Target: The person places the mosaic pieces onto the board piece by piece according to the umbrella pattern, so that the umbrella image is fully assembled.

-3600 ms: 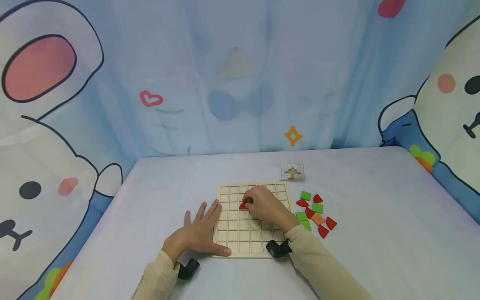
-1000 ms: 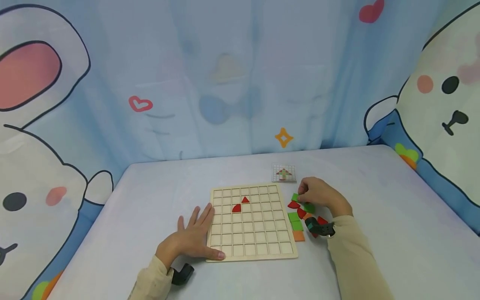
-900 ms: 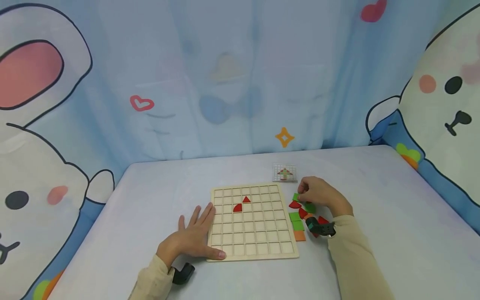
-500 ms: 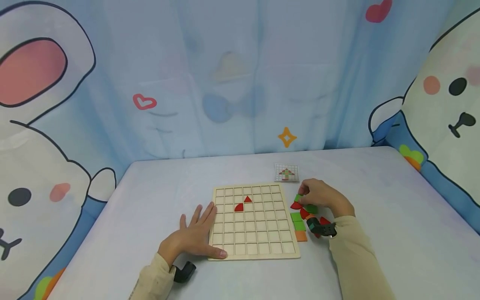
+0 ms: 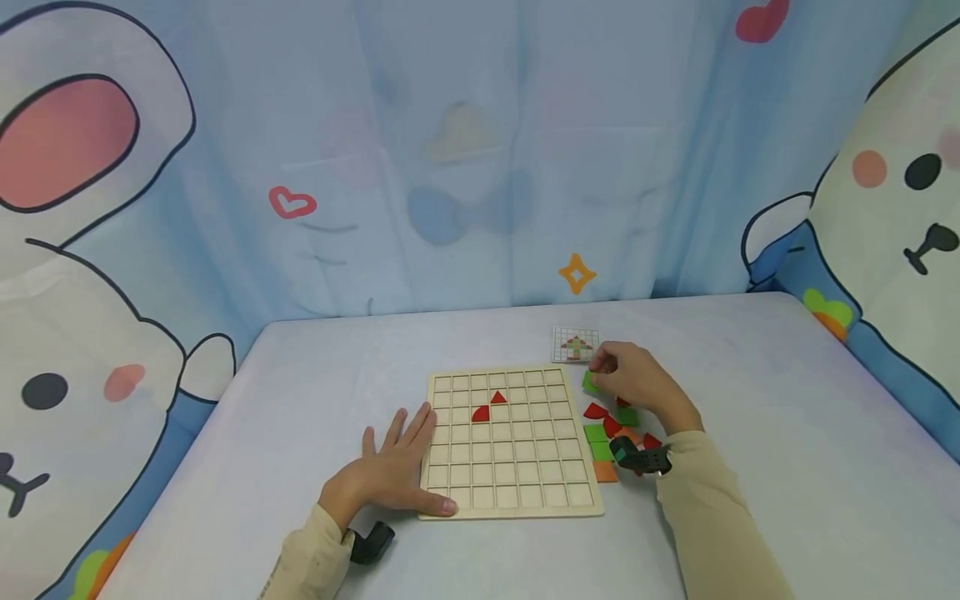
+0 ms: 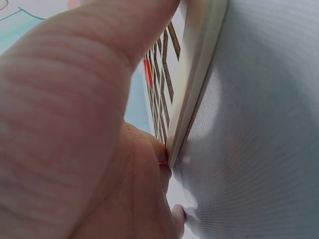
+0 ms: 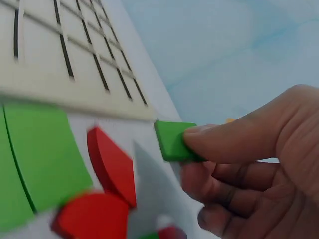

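My right hand [image 5: 637,383] pinches a green square tile [image 7: 172,141] between thumb and fingers, off the board's right side near its far corner. With fingers spread, my left hand [image 5: 390,475] rests against the left edge of the wooden grid board [image 5: 513,512], its thumb on the near left corner. On the board sit a red triangle [image 5: 498,398] and a red quarter-round tile [image 5: 481,414], in neighbouring rows. In the left wrist view the thumb and palm [image 6: 134,184] lie along the board's edge.
Right of the board lie green squares [image 5: 597,441], red quarter-round tiles [image 5: 596,411] and an orange square [image 5: 605,472], some partly hidden by the right wrist. Behind the board is a small pattern card [image 5: 575,344]. A printed curtain [image 5: 465,167] hangs behind the white table [image 5: 337,358].
Earlier my right hand was over the board at a red tile; then it moved right to the loose tiles. Now it has lifted a green square slightly away. My left hand stays put.
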Action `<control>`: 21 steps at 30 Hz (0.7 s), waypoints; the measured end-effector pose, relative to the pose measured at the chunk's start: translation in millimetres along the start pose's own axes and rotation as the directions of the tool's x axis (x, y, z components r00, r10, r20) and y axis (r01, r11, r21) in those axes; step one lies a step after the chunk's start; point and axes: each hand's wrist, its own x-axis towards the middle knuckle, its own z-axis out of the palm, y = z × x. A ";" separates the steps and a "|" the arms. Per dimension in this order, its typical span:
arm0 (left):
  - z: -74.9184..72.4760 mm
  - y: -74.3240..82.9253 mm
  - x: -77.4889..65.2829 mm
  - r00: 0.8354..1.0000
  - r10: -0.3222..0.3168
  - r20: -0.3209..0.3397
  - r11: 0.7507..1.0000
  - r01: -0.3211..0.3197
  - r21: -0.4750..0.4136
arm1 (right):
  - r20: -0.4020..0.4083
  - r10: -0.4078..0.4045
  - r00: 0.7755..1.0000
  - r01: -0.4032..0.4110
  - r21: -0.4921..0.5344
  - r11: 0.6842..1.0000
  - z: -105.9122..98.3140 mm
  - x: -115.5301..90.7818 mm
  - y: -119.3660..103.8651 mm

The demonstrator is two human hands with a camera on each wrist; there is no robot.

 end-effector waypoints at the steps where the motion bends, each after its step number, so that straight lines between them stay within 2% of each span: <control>1: -0.2 -0.1 -0.2 1.000 0.000 0.000 1.000 0.000 0.001 | -0.011 -0.013 1.000 0.013 0.015 1.000 1.5 1.1 -1.3; 4: -1.1 -0.4 -1.2 1.000 -0.008 -0.001 1.000 0.008 0.002 | -0.012 -0.050 0.999 0.050 0.086 0.995 7.3 5.5 -7.3; 11: -0.8 1.8 -1.0 1.000 -0.017 -0.005 1.000 0.017 0.000 | 0.072 -0.088 0.994 0.066 0.261 0.963 25.8 13.0 -22.6; 16: 2.6 5.5 2.2 1.000 -0.006 -0.002 1.000 0.006 -0.004 | 0.102 -0.164 0.981 0.129 0.284 0.950 38.3 13.2 -31.8; 21: 5.1 10.5 7.7 1.000 0.001 -0.006 1.000 -0.001 0.005 | 0.119 -0.165 0.979 0.129 0.266 0.955 48.7 11.2 -40.1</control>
